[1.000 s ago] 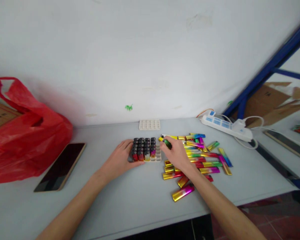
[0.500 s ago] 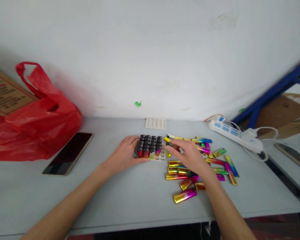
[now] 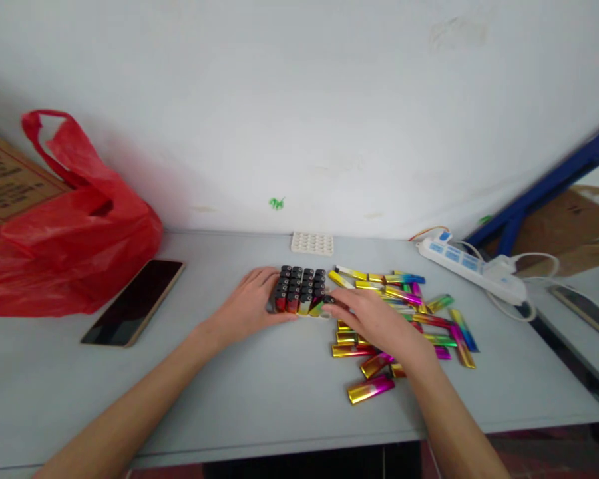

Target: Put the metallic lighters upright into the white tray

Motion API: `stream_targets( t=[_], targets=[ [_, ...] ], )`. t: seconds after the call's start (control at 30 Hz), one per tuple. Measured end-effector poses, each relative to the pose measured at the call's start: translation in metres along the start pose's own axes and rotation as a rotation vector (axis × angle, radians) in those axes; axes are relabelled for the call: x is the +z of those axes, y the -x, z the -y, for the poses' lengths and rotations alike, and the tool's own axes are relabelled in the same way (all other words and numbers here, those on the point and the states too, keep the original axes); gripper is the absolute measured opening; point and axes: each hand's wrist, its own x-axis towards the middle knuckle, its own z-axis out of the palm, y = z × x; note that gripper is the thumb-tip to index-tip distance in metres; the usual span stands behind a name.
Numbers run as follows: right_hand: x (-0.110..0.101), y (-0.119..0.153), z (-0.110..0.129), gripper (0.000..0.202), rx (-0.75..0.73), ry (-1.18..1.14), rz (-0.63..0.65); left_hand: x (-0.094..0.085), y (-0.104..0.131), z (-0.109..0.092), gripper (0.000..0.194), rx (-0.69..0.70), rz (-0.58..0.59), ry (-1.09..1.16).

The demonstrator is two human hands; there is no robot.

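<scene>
A block of upright lighters with black tops [image 3: 300, 286] stands in rows in a white holed tray [image 3: 323, 315]. My left hand [image 3: 252, 299] is wrapped round the left side of this block, thumb along its front. At the right front of the tray, my right hand [image 3: 362, 313] pinches a lighter with a black top [image 3: 329, 301] and a green-yellow body, tilted, its lower end at the tray. Beside and under my right hand lie several loose metallic lighters, among them a yellow and magenta one [image 3: 371, 390] near the front.
Another white holed tray [image 3: 312, 243] lies by the wall. On the left are a red plastic bag [image 3: 80, 246], a cardboard box [image 3: 14, 179] and a dark phone [image 3: 134, 303]. A white power strip [image 3: 472, 269] with cables lies right, near a blue metal frame [image 3: 544, 183].
My right hand has moved left with the lighter, from above the loose ones to the tray's right front. My left hand keeps its hold on the block.
</scene>
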Motion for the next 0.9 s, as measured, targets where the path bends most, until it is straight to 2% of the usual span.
stream_targets(
  t=[0.1,0.17,0.27,0.33,0.43,0.53,0.63,0.73,0.83,0.9],
  targets=[
    [0.002,-0.001,0.002,0.012,-0.019,0.012,0.038,0.000,0.000,0.001,0.072,0.004,-0.009,0.008],
    [0.007,-0.004,0.003,0.015,0.015,0.086,0.024,0.000,0.000,0.001,0.073,0.009,-0.010,0.010],
    [0.014,-0.009,0.003,0.034,0.069,0.164,0.018,0.001,0.000,0.003,0.074,0.006,-0.009,0.006],
    [0.013,-0.008,-0.002,0.046,0.066,0.085,0.025,0.001,0.000,0.004,0.075,0.005,-0.011,0.001],
    [0.000,-0.003,-0.021,0.048,0.092,-0.019,-0.109,0.002,0.000,0.005,0.076,0.006,-0.012,-0.006],
    [-0.009,0.003,-0.051,0.029,0.153,0.070,-0.320,0.001,0.000,0.006,0.075,0.001,-0.015,-0.007],
    [-0.006,0.003,-0.078,0.019,0.212,0.158,-0.387,0.001,0.000,0.007,0.077,0.004,-0.013,-0.006],
    [0.005,-0.001,-0.086,0.021,0.193,0.163,-0.366,0.001,0.000,0.008,0.079,0.015,-0.009,-0.006],
    [0.016,-0.008,-0.081,0.024,0.151,0.181,-0.297,0.003,0.000,0.009,0.080,0.029,-0.007,-0.005],
    [0.020,-0.013,-0.076,0.025,0.173,0.222,-0.256,0.003,-0.001,0.010,0.081,0.028,-0.008,-0.003]
  ],
)
